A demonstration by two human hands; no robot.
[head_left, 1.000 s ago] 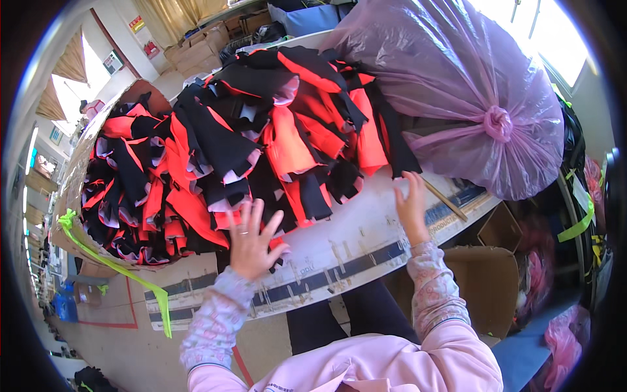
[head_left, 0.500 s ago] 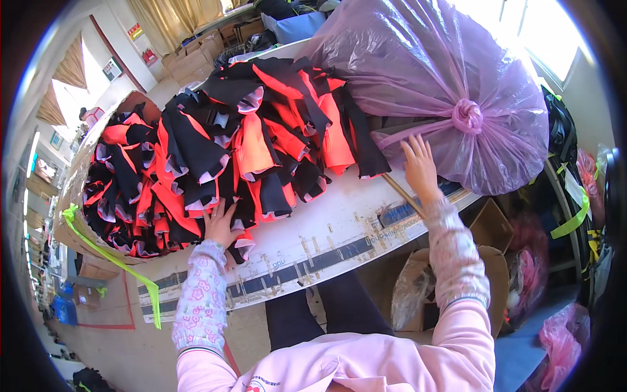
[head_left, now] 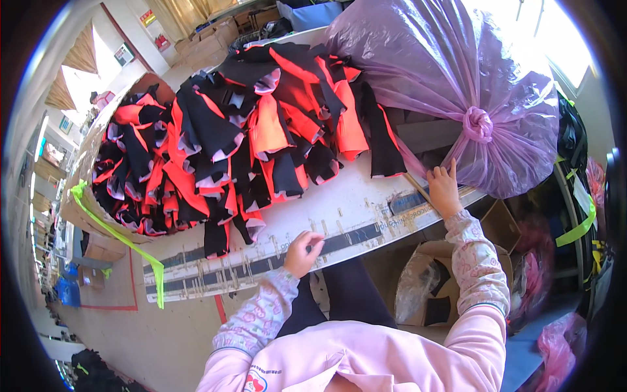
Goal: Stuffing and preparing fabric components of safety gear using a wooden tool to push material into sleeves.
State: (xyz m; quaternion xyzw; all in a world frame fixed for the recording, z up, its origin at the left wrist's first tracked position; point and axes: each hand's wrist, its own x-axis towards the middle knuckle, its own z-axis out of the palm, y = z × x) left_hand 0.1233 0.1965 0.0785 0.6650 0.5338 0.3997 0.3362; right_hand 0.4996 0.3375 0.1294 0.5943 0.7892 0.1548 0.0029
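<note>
My left hand [head_left: 304,253] hovers over the front edge of the white table [head_left: 326,212], its fingers curled together with nothing seen in them. My right hand [head_left: 444,191] is at the table's right side, fingers bent but apart, beside a thin wooden stick [head_left: 418,187] and the lower edge of a big knotted purple plastic bag [head_left: 506,153]. Whether its fingertips touch the bag is unclear. A large heap of black and bright orange-red fabric pieces [head_left: 271,127] covers the left and middle of the table, some hanging toward the front edge.
A cardboard panel [head_left: 81,173] with a neon-yellow strip [head_left: 117,238] borders the heap at left. Below the table at right stands an open cardboard box [head_left: 418,271] with clear plastic inside. A pink plastic bag [head_left: 562,346] lies at lower right.
My left hand has left the fabric heap and moved right to the table's front edge, its fingers now curled. My right hand has drawn slightly nearer, its fingers more bent. The view has shifted.
</note>
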